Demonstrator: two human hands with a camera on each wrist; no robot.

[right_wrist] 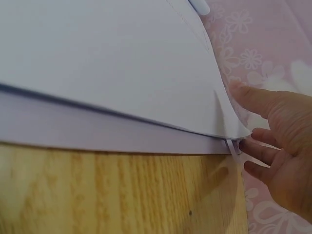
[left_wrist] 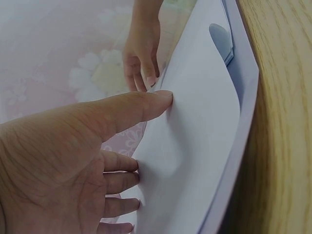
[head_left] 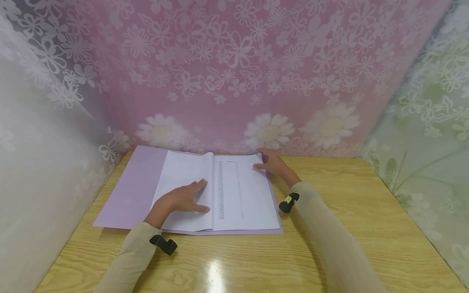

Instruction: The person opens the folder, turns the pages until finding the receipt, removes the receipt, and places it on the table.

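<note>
So there's a light purple, flat folder [head_left: 133, 187] lying open at the back of a pale yellow wood-grain tabletop [head_left: 351, 203], close to a pink cloth backdrop [head_left: 220, 93] with white flower prints. On it sits a stack of white paper sheets [head_left: 253, 191], opened so a ridge stands up along the middle. The right-hand page has a narrow column of small dark print [head_left: 221, 191], too tiny to read.

The left hand [head_left: 182, 198] is over the left-hand page, fingers straight-ish and thumb spread wide away from them, with the thumb tip right at the paper near the ridge. Nothing's pinched there. The page bows up a bit under that hand.

The right hand [head_left: 275, 163] is at the far right corner of the sheets. Thumb and fingers are well apart, fingers loosely bent with the tips about at the corner; can't tell if the thumb actually touches.

Both arms wear beige sleeves [head_left: 327, 224], each with a small black wrist camera [head_left: 163, 244] on it.
</note>
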